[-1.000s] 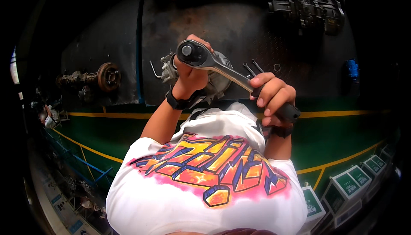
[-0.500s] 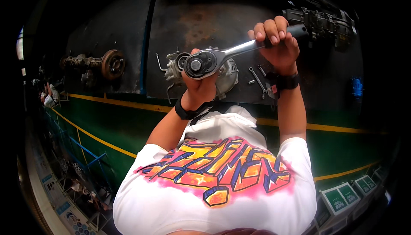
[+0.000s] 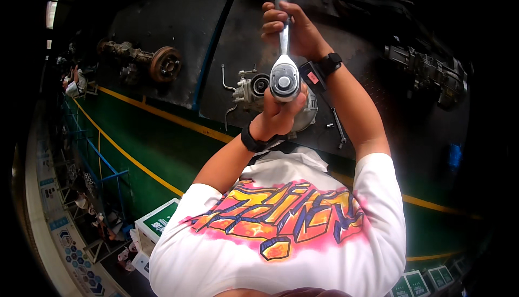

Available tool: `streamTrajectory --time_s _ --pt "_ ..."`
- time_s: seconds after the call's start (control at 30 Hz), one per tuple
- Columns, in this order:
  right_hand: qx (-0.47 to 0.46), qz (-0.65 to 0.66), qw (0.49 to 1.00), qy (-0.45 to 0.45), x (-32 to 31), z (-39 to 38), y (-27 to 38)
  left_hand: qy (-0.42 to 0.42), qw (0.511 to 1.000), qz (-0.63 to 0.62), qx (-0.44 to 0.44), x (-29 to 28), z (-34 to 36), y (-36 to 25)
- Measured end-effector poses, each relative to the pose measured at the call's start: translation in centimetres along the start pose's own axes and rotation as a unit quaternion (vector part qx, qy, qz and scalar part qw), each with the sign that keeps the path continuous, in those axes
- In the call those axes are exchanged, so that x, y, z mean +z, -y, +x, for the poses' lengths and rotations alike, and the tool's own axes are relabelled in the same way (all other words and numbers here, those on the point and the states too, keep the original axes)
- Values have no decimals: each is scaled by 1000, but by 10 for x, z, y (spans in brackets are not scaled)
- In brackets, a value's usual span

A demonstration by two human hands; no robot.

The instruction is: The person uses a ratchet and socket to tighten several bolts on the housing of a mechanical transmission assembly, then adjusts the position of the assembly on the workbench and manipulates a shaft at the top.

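Observation:
In front of my chest I hold a ratchet wrench (image 3: 285, 69) with a round chrome head and a long handle pointing away from me. My left hand (image 3: 277, 117) is closed around the underside of the ratchet head. Farther out, my right hand (image 3: 297, 27) is wrapped round the handle. A pale metal housing (image 3: 244, 89) with a round bore and bent rods sits on the dark bench below, partly covered by my left hand and the ratchet head. What is under the ratchet head is hidden.
A combination wrench (image 3: 339, 127) and a dark case (image 3: 312, 75) lie right of the housing. An axle with a rusty brake drum (image 3: 165, 64) rests at left, a gearbox (image 3: 430, 72) at right. A blue object (image 3: 455, 156) is near the right edge. A box (image 3: 157, 220) stands behind at lower left.
The ratchet handle has swung from pointing right to pointing straight away from me, my right hand moving left and outward with it. My left hand stays at the head. The whole view has shifted.

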State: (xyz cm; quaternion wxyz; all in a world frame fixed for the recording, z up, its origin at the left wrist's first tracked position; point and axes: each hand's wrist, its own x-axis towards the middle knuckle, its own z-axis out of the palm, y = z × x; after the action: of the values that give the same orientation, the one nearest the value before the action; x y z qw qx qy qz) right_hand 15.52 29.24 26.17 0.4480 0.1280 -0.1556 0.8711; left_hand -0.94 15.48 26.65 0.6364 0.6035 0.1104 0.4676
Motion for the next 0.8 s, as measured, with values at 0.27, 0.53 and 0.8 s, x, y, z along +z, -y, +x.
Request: streamTrajectory --time_s 0.27,0.53,0.8 --pt "-112 -122 986 7 14 -52 14 77 992 -98 -3 -10 -1 8" --pt "-402 -344 846 -69 92 -205 -67 137 982 87 97 -24 17 23" --pt "-355 -661 620 -229 162 -237 -202 40 986 112 113 7 22 22"
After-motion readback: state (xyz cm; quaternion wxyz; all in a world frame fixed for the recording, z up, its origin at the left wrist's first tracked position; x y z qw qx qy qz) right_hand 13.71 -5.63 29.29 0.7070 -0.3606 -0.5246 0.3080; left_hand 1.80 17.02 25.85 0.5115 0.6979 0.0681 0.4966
